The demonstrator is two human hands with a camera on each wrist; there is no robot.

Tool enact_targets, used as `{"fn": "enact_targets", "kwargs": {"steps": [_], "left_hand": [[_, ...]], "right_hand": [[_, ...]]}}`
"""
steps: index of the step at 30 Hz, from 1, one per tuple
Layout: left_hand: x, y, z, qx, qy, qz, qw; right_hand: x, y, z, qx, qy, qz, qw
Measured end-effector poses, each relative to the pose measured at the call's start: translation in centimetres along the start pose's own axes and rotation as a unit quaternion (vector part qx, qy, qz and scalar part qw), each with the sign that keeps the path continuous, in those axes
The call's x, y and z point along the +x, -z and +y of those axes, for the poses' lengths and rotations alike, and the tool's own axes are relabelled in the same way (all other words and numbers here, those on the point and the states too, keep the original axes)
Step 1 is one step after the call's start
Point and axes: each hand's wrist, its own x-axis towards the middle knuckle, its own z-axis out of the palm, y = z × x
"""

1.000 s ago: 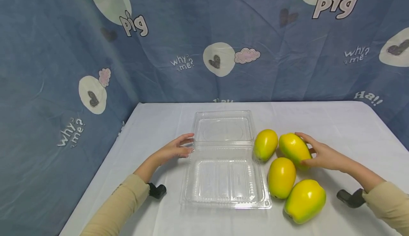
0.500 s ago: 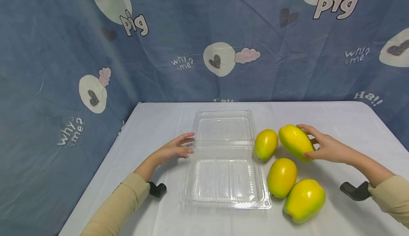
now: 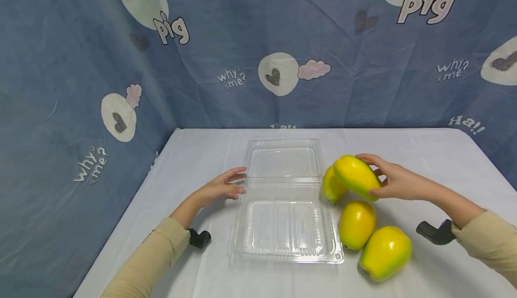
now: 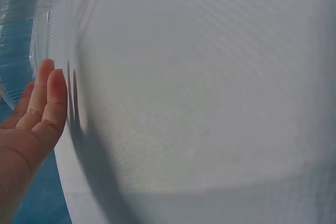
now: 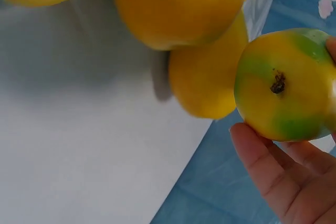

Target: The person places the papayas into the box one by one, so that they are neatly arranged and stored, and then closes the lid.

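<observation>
My right hand [image 3: 397, 180] grips a yellow-green papaya [image 3: 356, 177] from its right side, thumb and fingers spread around it. It is held above the table and partly covers a second papaya [image 3: 332, 186] in the head view. In the right wrist view the gripped papaya [image 5: 283, 85] shows a dark spot on its end, with fingers [image 5: 262, 166] under it. A clear plastic clamshell container [image 3: 282, 230] lies open, its lid [image 3: 282, 161] folded back flat. At its left edge rests my left hand [image 3: 220, 188], fingers relaxed and holding nothing; whether they touch the rim I cannot tell.
Two more papayas, one [image 3: 357, 225] beside the container's right edge and one [image 3: 385, 253] nearer the front, lie on the white table [image 3: 440, 163]. A blue printed curtain [image 3: 226, 33] hangs behind and to the left.
My right hand has raised the papaya off the table and carried it left, over the second papaya. The left hand and the container have stayed in place.
</observation>
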Motion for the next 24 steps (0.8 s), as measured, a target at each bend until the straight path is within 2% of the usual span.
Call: {"fn": "enact_targets", "kwargs": {"steps": [5,14,24], "left_hand": [[0.0,0.0,0.1,0.004,0.003,-0.003,1.0000],[-0.1,0.1,0.1,0.004,0.000,-0.006,1.0000],[0.0,0.2,0.1,0.010,-0.002,-0.006,0.9999]], "right_hand": [[1.0,-0.6,-0.8,-0.006,0.028,-0.010,0.9995],[2.4,-1.8,-2.0,-0.037,0.055,-0.045,0.9968],[3.9,-3.5,-2.9,-0.075,0.100,-0.071,0.9896]]}}
